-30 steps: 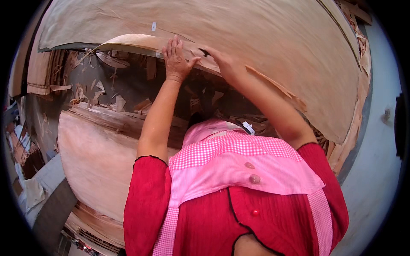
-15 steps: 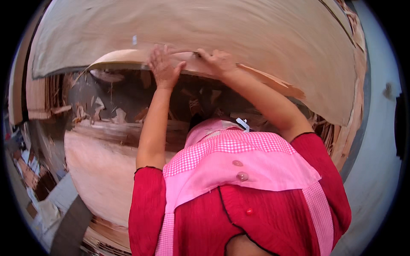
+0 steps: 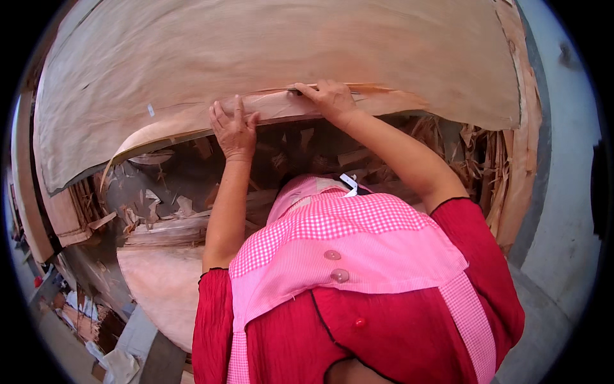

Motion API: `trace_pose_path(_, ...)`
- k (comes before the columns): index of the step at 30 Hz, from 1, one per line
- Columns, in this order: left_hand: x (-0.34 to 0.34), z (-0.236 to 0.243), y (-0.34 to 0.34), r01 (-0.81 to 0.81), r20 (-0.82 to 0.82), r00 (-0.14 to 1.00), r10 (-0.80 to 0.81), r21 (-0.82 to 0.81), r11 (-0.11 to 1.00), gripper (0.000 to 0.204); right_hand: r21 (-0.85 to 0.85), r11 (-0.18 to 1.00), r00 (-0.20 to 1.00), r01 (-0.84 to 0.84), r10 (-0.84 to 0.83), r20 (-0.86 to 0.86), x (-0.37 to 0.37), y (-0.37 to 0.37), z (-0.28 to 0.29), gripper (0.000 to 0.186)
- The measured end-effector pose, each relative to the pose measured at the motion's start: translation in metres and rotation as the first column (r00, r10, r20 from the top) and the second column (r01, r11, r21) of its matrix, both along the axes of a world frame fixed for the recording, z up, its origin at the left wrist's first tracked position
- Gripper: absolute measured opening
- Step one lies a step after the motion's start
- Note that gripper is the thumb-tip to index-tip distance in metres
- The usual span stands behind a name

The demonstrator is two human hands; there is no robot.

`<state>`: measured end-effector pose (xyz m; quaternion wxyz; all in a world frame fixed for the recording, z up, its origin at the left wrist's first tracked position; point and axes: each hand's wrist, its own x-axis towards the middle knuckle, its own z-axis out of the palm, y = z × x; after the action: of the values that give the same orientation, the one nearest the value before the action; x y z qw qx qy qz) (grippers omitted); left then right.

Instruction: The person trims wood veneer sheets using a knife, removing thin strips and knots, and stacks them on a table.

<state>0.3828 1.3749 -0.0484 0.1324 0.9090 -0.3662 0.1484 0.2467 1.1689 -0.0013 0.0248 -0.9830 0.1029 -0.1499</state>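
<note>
A large tan sheet of wood veneer (image 3: 288, 45) lies across the far side in front of me, with a long, narrow veneer strip (image 3: 281, 105) along its near edge. My left hand (image 3: 234, 131) rests on the strip with its fingers stretched out and slightly apart. To the right, my right hand (image 3: 332, 101) is closed at the line between strip and sheet. From its thumb side pokes the tip of a small dark tool (image 3: 293, 92); the rest is hidden in the fingers. The strip's left end (image 3: 121, 150) curls off the edge and hangs down.
Veneer scraps (image 3: 182, 206) litter the floor between the stack and me. Ragged veneer edges (image 3: 492, 160) show below the sheet at right. Another pale veneer stack (image 3: 160, 281) stands near, on the left. A pale wall (image 3: 566, 166) runs along the right side.
The view has shifted, with both hands still at the strip. At the right, the strip's splintered end, which stuck out over the near edge, now lies flatter along the sheet.
</note>
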Motion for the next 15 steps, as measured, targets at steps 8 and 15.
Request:
trace_pose_path(8, -0.012, -0.003, -0.008, -0.078, -0.003, 0.997, 0.079, 0.119, 0.990, 0.057, 0.023, 1.000, 0.997, 0.007, -0.009, 0.074, -0.073, -0.060, -0.017, 0.024)
trace_pose_path(15, -0.062, -0.012, -0.068, 0.341, -0.295, 0.869, -0.398, -0.229, 0.912, 0.064, 0.019, 0.995, 0.995, 0.101, -0.101, 0.008, -0.092, -0.061, -0.020, 0.029)
